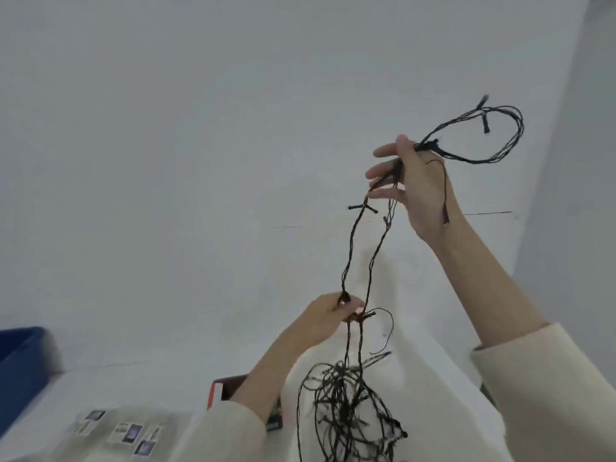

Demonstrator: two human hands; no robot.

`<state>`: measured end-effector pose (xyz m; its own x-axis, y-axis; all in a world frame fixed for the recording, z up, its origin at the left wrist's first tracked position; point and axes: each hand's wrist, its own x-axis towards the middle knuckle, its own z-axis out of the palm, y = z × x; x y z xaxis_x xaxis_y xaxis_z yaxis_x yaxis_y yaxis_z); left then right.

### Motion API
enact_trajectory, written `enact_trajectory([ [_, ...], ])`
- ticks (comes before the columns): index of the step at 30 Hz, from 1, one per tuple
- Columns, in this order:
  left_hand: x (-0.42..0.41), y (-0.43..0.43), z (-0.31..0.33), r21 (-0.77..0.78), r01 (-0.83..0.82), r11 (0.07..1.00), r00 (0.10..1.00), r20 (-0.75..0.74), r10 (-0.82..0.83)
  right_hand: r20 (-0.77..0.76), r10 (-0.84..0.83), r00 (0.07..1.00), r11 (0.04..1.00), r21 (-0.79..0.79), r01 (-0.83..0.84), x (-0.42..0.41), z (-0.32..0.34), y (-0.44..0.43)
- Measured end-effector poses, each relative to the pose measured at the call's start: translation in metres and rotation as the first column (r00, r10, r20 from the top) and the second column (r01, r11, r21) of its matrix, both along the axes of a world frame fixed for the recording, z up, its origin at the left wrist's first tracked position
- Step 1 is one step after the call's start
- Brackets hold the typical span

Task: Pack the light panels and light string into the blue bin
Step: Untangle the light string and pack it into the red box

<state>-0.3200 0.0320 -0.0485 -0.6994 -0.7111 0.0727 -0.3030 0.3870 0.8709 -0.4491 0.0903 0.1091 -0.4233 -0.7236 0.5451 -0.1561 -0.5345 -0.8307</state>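
A black light string (345,400) is held high by the right grip (411,186) and pinched lower by the left grip (325,316), its tangle seen below. A blue bin (20,361) is seen far left.

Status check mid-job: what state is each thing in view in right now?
light string: off the table, held up by both hands, lower part hanging in a tangle.
right hand: raised, grips a loop of the string.
left hand: lower, pinches the string.
blue bin: at the left edge, blurred, inside not visible.
red box: behind the left arm, seems open.
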Motion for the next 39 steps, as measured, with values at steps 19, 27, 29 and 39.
enact_trajectory([
  [19, 0.008, 0.012, 0.219, -0.373, -0.240, 0.896, 0.880, -0.474, 0.037, -0.335, 0.127, 0.934, 0.951, 0.308, -0.019, -0.004, 0.070, 0.045],
  [27, 0.044, -0.011, 0.041, -0.039, 0.005, 0.999, 0.999, 0.034, -0.004, 0.237, 0.102, 0.966, 0.990, -0.115, -0.077, -0.021, 0.076, 0.043],
  [29, 0.042, -0.011, 0.066, -0.059, -0.067, 0.996, 0.988, -0.142, 0.058, -0.091, 0.024, 0.996, 1.000, 0.005, -0.024, -0.016, 0.066, 0.042],
  [39, 0.039, 0.014, 0.255, -0.483, -0.143, 0.864, 0.942, -0.335, -0.031, -0.228, 0.264, 0.937, 0.944, 0.259, -0.203, -0.006, 0.056, 0.036],
])
